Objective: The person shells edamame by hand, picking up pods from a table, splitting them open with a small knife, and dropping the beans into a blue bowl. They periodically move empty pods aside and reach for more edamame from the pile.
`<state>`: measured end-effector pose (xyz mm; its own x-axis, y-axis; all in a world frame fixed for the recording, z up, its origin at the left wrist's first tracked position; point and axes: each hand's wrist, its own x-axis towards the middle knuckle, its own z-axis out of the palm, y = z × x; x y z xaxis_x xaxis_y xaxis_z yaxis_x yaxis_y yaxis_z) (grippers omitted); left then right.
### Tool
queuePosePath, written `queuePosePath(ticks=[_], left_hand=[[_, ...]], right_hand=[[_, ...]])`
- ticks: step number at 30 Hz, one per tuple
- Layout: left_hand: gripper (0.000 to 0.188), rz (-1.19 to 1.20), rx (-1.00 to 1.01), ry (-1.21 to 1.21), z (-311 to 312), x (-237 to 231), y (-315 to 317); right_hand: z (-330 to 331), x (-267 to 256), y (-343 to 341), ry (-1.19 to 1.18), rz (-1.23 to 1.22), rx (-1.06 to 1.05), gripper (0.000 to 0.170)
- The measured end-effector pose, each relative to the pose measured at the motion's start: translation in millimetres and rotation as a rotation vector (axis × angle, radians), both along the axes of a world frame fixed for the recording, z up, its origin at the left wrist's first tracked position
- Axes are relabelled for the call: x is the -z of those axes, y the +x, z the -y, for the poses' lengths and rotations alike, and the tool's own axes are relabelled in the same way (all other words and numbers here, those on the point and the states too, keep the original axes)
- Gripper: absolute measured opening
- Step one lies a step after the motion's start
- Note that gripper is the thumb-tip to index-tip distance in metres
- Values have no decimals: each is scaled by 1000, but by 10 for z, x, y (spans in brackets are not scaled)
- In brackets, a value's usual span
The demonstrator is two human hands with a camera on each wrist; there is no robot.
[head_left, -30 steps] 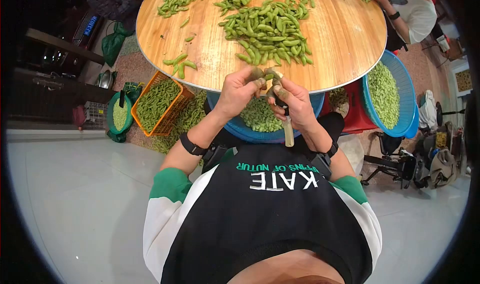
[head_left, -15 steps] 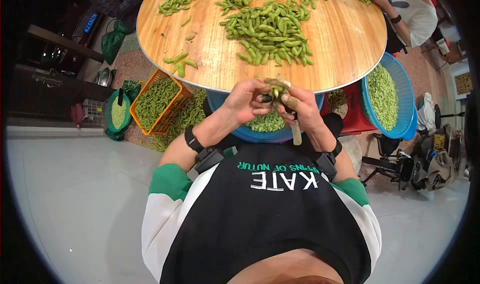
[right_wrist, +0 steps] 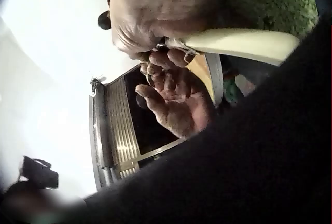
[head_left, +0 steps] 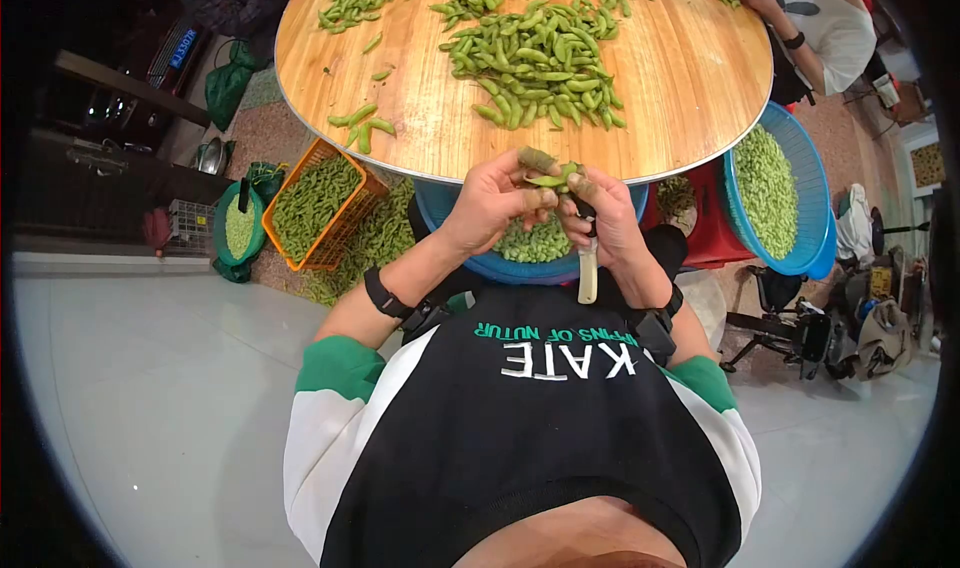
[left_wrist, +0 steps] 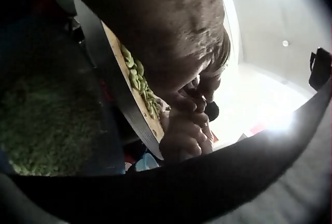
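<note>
Both hands meet over the near table edge in the head view. The right hand [head_left: 608,218] pinches a green edamame pod [head_left: 547,181] between thumb and forefinger. In the same palm it grips a tool with a cream handle [head_left: 588,276], its working end hidden by the fingers; the handle [right_wrist: 244,43] also sticks out in the right wrist view. The left hand [head_left: 492,208] is around the pod's other end, thumb and forefinger apart. Its palm [right_wrist: 179,105] shows in the right wrist view. Below the hands, a blue basin [head_left: 460,264] contains shelled green beans [head_left: 530,243].
Heaps of edamame pods [head_left: 540,63] lie on the round wooden table [head_left: 690,98]. An orange crate [head_left: 345,238] of pods and a green basin [head_left: 225,250] stand left; a blue basket [head_left: 818,218] of beans stands right. Other people [head_left: 840,43] sit at the far side.
The hands were close together around a pod; now the left fingers have spread away from the right ones and the pod shows between them. The tool handle has swung more upright.
</note>
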<state>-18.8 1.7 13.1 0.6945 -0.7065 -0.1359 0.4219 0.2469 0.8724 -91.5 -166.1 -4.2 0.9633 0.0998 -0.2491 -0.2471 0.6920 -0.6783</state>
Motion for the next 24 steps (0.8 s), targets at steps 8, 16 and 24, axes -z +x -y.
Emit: queuePosePath(ticks=[8, 16, 24], left_hand=[[16, -32, 62, -123, -106, 124, 53], [11, 26, 16, 76, -129, 19, 43], [7, 94, 8, 192, -90, 90, 18]], right_hand=[[34, 30, -40, -209, 55, -110, 18], [53, -81, -128, -579, 136, -62, 35], [13, 25, -148, -234, 159, -166, 30]])
